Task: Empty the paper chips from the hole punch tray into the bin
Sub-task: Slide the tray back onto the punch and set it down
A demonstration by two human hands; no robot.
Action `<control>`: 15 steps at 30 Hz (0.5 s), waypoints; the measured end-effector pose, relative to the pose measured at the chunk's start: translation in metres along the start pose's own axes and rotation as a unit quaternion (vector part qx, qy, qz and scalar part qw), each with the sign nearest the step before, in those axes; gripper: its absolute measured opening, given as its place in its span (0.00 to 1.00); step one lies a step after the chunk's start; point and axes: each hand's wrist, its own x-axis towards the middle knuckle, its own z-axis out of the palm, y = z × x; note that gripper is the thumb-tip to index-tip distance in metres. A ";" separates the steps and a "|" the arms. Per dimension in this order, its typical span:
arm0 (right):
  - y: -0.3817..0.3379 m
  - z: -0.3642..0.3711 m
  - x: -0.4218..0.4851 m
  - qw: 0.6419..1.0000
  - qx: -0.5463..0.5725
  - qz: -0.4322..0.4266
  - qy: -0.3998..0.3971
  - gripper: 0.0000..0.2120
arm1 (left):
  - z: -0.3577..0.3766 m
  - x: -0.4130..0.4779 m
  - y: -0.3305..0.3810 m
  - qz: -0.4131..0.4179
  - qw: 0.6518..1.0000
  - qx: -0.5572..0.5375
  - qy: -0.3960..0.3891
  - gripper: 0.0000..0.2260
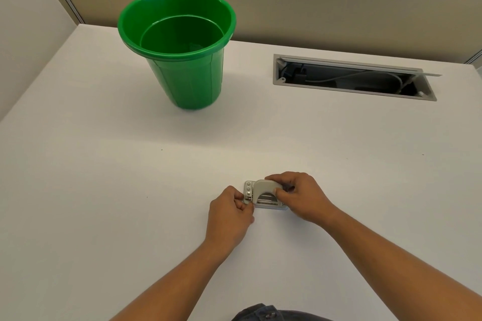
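A small grey hole punch (263, 194) rests on the white desk, near the front and slightly right of centre. My right hand (300, 197) grips its right side, thumb and fingers around the curved lever. My left hand (230, 212) pinches its left end, where a pale tray edge shows. A green plastic bin (180, 44) stands upright at the back left of the desk, well away from both hands. Its inside looks dark, and any contents are unclear.
The white desk (104, 190) spreads out around the hands. An open grey cable hatch (352, 77) with wires inside is set into the desk at the back right. Beige partition walls close off the back and left.
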 end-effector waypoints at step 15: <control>0.002 -0.001 0.003 1.000 0.009 0.009 -0.010 0.19 | -0.001 -0.001 0.000 0.008 1.000 0.006 -0.004 0.07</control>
